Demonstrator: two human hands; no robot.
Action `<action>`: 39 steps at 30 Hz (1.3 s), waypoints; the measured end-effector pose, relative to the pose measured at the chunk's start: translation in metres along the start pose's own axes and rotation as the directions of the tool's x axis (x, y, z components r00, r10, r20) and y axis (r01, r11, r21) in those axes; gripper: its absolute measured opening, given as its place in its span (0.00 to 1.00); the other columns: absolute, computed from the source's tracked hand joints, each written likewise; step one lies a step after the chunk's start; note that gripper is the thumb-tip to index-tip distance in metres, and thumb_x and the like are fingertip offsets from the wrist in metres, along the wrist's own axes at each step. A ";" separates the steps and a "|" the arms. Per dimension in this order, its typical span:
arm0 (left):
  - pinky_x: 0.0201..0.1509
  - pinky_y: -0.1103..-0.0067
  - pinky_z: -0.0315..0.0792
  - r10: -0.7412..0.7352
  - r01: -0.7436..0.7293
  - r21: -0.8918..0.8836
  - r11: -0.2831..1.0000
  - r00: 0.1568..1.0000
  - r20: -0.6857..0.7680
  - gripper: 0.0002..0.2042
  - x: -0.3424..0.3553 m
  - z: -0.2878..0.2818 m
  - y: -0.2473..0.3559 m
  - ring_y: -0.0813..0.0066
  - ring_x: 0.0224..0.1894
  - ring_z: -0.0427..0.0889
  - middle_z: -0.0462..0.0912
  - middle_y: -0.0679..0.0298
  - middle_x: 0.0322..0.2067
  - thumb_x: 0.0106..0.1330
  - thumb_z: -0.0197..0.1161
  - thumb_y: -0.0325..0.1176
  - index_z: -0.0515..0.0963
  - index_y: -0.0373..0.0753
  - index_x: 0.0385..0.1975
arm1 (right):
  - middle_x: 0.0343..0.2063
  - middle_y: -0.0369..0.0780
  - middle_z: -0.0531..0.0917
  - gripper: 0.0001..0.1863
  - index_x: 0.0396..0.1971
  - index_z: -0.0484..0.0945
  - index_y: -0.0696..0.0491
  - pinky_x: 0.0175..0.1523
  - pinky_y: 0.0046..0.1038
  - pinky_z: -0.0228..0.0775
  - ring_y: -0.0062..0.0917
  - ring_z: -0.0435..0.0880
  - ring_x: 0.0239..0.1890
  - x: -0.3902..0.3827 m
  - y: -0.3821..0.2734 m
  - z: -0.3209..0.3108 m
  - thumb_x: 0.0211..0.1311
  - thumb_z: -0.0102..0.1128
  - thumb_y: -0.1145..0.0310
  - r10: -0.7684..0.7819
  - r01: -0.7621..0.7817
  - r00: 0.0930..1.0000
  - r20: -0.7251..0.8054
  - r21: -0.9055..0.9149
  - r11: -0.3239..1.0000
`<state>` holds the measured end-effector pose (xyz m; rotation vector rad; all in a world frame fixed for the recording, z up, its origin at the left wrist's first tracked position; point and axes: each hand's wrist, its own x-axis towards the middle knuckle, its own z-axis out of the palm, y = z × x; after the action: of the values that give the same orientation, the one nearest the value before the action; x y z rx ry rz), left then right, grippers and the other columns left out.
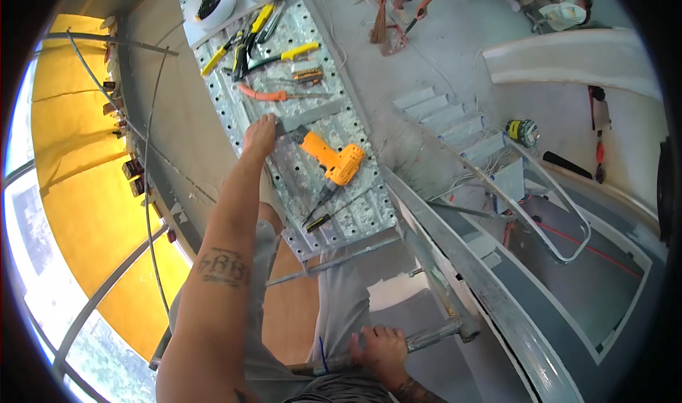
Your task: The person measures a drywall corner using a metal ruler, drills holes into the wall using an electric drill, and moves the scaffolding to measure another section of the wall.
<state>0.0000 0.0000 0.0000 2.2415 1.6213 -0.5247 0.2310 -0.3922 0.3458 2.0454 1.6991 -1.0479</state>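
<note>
My left hand [260, 136] is closed at the left edge of a perforated metal scaffold platform [284, 222], its fingertips beside the end of a flat grey strip [312, 116]. Exactly what lies under those fingers is partly hidden. Lower down, my right hand [382, 347] wraps around a metal scaffold pipe [435, 335]. A yellow-orange power drill [334, 158] lies on the platform to the right of my left hand, its long bit pointing toward me. Beyond the strip lie an orange-handled tool [264, 94] and several yellow-and-black hand tools [245, 51].
White tubs [210, 5] stand at the platform's far end. Below on the right, a person holds a broom [379, 23] and dustpan [394, 42]; another person [565, 12] is farther right. A stepped ladder [455, 122] and a long metal rail [462, 275] run alongside. Yellow sheeting [85, 133] hangs left.
</note>
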 end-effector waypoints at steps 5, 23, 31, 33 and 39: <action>0.50 0.68 0.75 -0.079 0.082 -0.046 0.996 0.995 0.055 0.13 0.003 -0.102 0.013 0.58 0.47 0.81 0.76 0.53 0.48 0.55 0.59 0.29 0.78 0.36 0.41 | 0.18 0.39 0.79 0.12 0.20 0.78 0.49 0.36 0.35 0.67 0.33 0.80 0.25 -0.001 -0.004 -0.013 0.48 0.63 0.56 -0.068 0.072 0.992 -0.101 0.035 0.997; 0.45 0.70 0.73 0.544 -0.790 0.016 0.613 0.408 -0.733 0.26 -0.246 -0.366 0.165 0.59 0.45 0.72 0.74 0.61 0.45 0.48 0.60 0.25 0.80 0.62 0.48 | 0.27 0.43 0.82 0.31 0.37 0.81 0.56 0.42 0.30 0.72 0.30 0.82 0.30 0.002 0.019 -0.024 0.63 0.46 0.39 0.159 -0.030 0.986 -0.050 0.884 0.467; 0.45 0.70 0.72 0.607 -0.968 0.087 0.235 0.076 -0.791 0.29 -0.352 -0.364 0.285 0.60 0.48 0.72 0.72 0.61 0.46 0.42 0.62 0.24 0.81 0.59 0.48 | 0.28 0.38 0.78 0.23 0.45 0.72 0.57 0.41 0.27 0.72 0.22 0.79 0.31 -0.121 0.000 -0.177 0.69 0.47 0.50 -0.101 0.239 0.967 -0.232 0.969 0.059; 0.47 0.69 0.72 0.597 -0.981 0.103 0.163 0.015 -0.802 0.30 -0.363 -0.377 0.312 0.58 0.48 0.72 0.72 0.60 0.47 0.44 0.62 0.22 0.79 0.55 0.52 | 0.26 0.37 0.77 0.19 0.44 0.72 0.57 0.39 0.26 0.72 0.22 0.79 0.29 -0.133 0.002 -0.178 0.69 0.51 0.55 -0.011 0.381 0.921 -0.389 0.896 0.228; 0.46 0.74 0.72 0.745 0.006 -0.895 -0.445 0.558 -0.367 0.30 -0.377 -0.421 0.424 0.68 0.45 0.75 0.74 0.56 0.49 0.68 0.55 0.33 0.55 0.42 0.69 | 0.21 0.36 0.75 0.13 0.35 0.73 0.56 0.29 0.22 0.68 0.20 0.74 0.22 -0.205 0.060 -0.221 0.67 0.55 0.59 0.326 0.468 0.830 -0.452 0.883 0.032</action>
<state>0.3397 -0.2471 0.5684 0.8812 0.1003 0.4373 0.3552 -0.4195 0.6256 3.4547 1.1652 -2.4529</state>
